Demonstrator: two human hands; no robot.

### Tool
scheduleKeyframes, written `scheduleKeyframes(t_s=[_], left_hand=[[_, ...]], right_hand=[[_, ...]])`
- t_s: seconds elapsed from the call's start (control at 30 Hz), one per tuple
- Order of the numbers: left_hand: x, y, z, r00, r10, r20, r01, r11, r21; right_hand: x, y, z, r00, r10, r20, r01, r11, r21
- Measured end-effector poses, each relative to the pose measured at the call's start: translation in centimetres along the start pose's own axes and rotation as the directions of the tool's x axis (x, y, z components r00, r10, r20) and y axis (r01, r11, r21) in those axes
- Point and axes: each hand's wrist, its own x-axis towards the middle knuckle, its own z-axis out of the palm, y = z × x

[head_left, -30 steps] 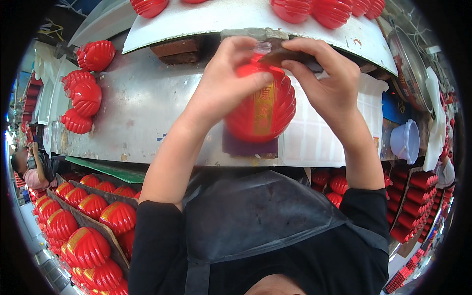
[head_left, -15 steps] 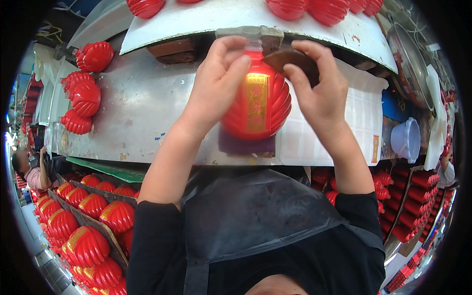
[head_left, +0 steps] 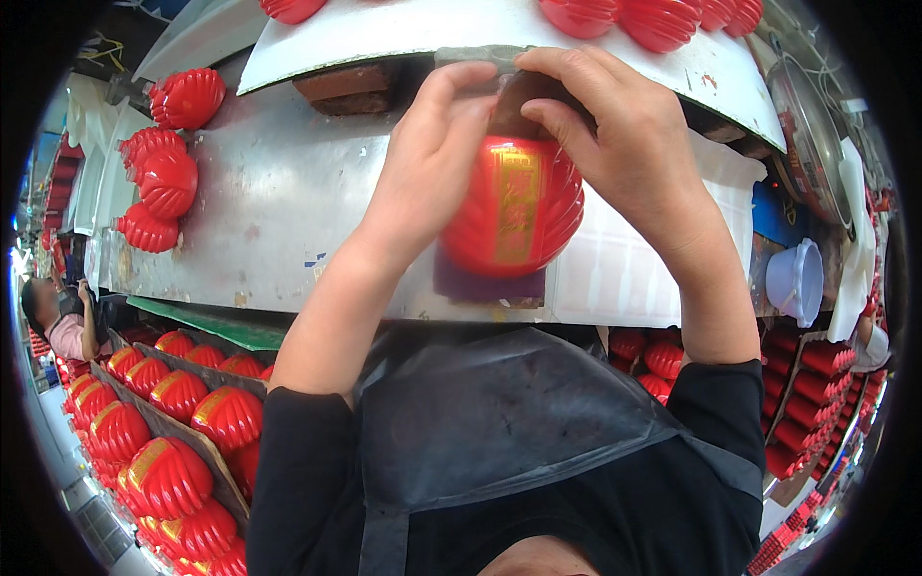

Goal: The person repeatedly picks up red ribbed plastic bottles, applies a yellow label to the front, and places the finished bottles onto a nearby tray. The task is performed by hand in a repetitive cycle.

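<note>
Brown tool [head_left: 509, 115] had shifted left over the bottle [head_left: 519, 211], pinched by the right hand [head_left: 629, 130]; the left hand [head_left: 423, 168] curved alongside, probably to steady it, grip unclear

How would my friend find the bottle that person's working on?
Find the silvery worktable. Between the left hand and the right hand is a round, ribbed red bottle. Unlike the red bottles at the table's left, it shows a gold label.

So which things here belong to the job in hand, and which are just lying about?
Seemingly in use:
red bottle at left hand
brown flat piece in right hand
purple pad at bottle's base

Apparently lying about:
pale blue basin
green sheet
</note>
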Motion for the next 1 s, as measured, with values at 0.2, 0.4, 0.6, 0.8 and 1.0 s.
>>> scheduleKeyframes(t_s=[0.2, 0.4, 0.6, 0.8, 1.0], left_hand=[[1.1, -0.2, -0.8, 0.993, -0.111, 0.031, 0.112, 0.994, -0.005], [2.1, -1.5, -1.0, 0.991, -0.132, 0.002, 0.132, 0.991, 0.02], [2.0, -2.3, -1.2, 0.991, -0.129, -0.04, 0.134, 0.979, 0.155], [1.7, -2.6, -1.2, 0.981, -0.19, -0.028, 0.191, 0.981, 0.028], [2.1, -2.7, -1.5, 0.976, -0.219, 0.003, 0.22, 0.976, -0.005]], right_hand=[[-2.2, -2.9, -0.1, 0.965, -0.262, 0.029, 0.263, 0.964, -0.033], [-5.5, -5.6, 1.4, 0.949, -0.316, -0.001, 0.309, 0.929, 0.202], [-6.8, -3.7, 1.4, 0.98, -0.16, -0.121, 0.176, 0.974, 0.144], [-10.1, -5.3, 1.7, 1.0, -0.008, -0.022, 0.014, 0.942, 0.334], [-9.4, -4.4, 2.1, 0.989, -0.07, -0.128, 0.098, 0.97, 0.223]])
